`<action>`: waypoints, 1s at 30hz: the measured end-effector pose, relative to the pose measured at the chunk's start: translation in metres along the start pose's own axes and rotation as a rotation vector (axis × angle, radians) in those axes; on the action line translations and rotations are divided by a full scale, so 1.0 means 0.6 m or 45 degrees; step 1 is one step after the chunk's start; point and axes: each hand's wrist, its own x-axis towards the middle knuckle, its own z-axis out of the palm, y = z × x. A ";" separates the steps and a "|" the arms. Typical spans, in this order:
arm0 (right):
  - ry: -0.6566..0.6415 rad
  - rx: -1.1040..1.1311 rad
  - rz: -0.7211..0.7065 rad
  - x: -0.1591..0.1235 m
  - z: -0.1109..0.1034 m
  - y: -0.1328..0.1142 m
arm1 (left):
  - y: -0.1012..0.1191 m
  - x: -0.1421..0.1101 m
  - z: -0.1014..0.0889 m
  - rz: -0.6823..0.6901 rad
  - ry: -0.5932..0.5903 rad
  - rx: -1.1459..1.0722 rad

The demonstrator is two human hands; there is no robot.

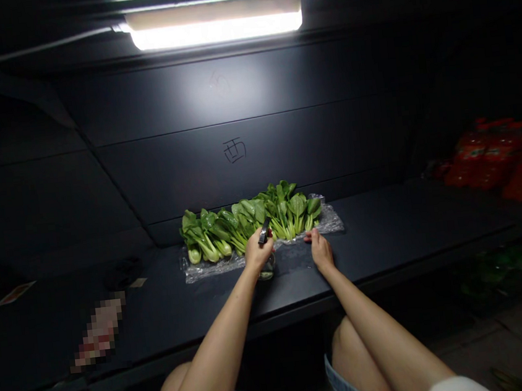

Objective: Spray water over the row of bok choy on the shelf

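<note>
A row of leafy bok choy (245, 219) lies on clear plastic wrap (331, 220) along the back of the dark shelf, leaves toward the rear panel and pale stems facing me. In front of the middle of the row, my left hand (256, 253) is wrapped round a spray bottle (268, 273); its black trigger head tops the fist and its clear body shows below. My right hand (321, 251) has its fingers curled near the stems at the right end, close to the wrap's front edge. Whether anything is pinched in it is hidden.
Above, a lit tube lamp (218, 29) hangs with a cable (40, 49) running left. Red-packaged goods (502, 157) stand at the far right. A pixelated item (100, 330) and a small card (16, 293) lie on the left. The shelf's front edge (297, 317) is above my knees.
</note>
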 end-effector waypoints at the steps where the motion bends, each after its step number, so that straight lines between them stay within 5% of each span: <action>1: -0.007 0.003 0.000 0.000 -0.001 0.000 | -0.001 0.000 0.001 0.003 0.011 -0.011; 8: -0.019 0.004 0.012 -0.001 -0.003 -0.002 | -0.014 0.004 0.001 0.014 0.146 -0.036; 17: -0.018 0.038 0.026 -0.003 -0.003 -0.004 | -0.017 0.010 -0.010 0.130 0.029 0.179; 30: -0.008 0.054 0.028 -0.003 -0.003 -0.005 | -0.009 0.001 -0.004 0.093 0.125 0.310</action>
